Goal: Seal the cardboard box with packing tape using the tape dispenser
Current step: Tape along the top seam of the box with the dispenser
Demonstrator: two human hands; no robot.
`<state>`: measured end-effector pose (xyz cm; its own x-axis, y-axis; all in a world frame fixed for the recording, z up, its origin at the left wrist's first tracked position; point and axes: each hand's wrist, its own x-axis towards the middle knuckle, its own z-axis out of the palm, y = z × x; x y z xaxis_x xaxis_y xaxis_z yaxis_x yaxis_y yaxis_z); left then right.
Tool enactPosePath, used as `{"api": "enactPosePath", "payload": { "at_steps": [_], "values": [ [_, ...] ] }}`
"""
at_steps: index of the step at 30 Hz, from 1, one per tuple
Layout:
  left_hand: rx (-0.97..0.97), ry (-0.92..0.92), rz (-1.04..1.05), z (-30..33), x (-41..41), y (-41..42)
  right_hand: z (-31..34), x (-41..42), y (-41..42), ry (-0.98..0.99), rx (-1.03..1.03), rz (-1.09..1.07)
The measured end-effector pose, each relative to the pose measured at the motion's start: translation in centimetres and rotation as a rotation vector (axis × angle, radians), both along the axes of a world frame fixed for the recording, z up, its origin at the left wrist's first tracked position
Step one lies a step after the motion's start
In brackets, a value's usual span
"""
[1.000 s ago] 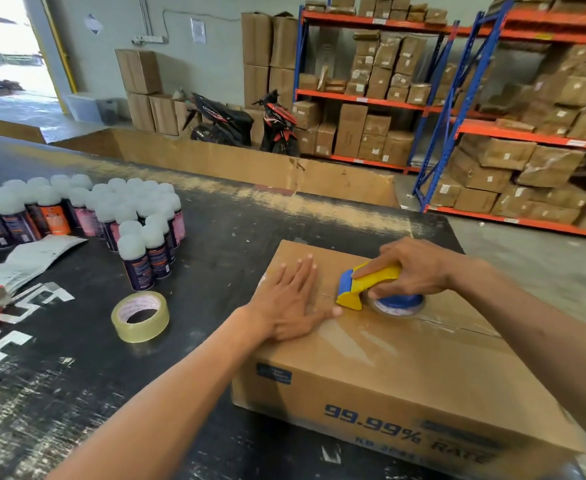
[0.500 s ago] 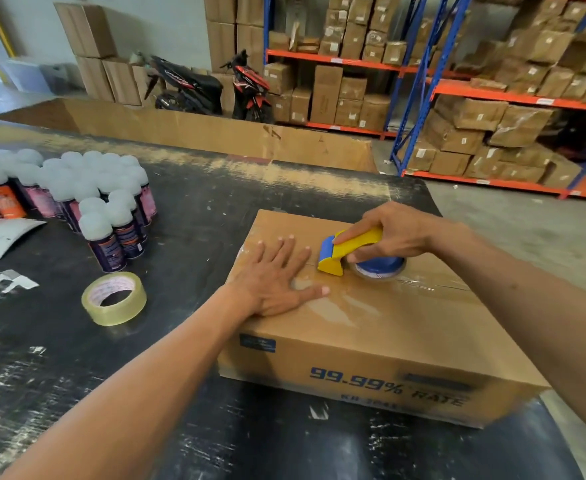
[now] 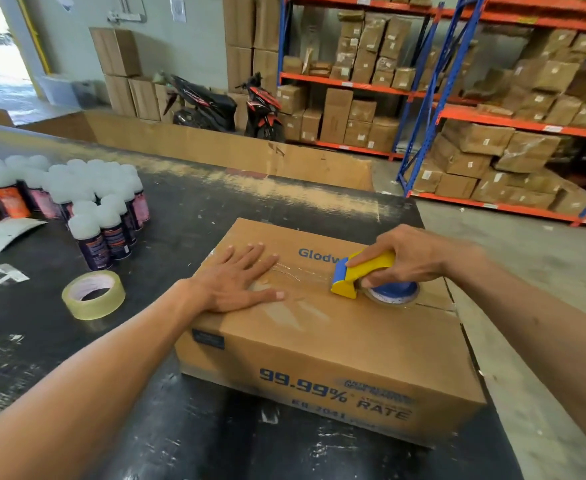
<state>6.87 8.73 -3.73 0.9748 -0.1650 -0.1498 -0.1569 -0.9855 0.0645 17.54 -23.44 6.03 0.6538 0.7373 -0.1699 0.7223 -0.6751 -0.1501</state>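
Right hand gripped the yellow-and-blue tape dispenser, fingers curled over its handle, pressing it onto the top of the cardboard box near the right end of the centre seam. Left hand lay flat, fingers spread, on the taped stretch toward the left end. In the head view, the seam ran left to right across the lid, its untaped remainder lying just rightward of the dispenser. So the right hand seemed best placed to finish.

My left hand lay flat, fingers spread toward one o'clock; my right hand stayed curled tight, at three o'clock of it.
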Motion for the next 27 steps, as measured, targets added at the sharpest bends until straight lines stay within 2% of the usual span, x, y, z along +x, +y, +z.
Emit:
{"api": "enactPosePath", "payload": {
  "at_steps": [4, 8, 10, 15, 20, 27],
  "values": [
    [0.081, -0.002, -0.017, 1.3, 0.2, -1.8, -0.1, 0.4, 0.2, 0.009, 0.027, 0.056],
    [-0.026, -0.007, -0.083, 1.1, 1.3, -8.1, -0.3, 0.8, 0.1, 0.0, 0.049, 0.097],
    [-0.017, 0.013, -0.098, 0.2, 1.4, -10.2, -0.5, 0.9, 0.1, -0.022, 0.059, 0.093],
    [-0.014, 0.036, -0.095, -0.3, 1.6, -10.0, -0.5, 1.0, 0.1, -0.08, 0.034, 0.078],
    [-0.008, 0.033, -0.088, -0.5, 1.8, -10.2, -0.7, 0.9, -2.1, 0.013, 0.096, 0.089],
    [-0.019, 0.024, -0.105, -0.5, 1.8, -10.1, 0.0, 1.3, -10.6, 0.098, 0.139, -0.035]
  ]
}}
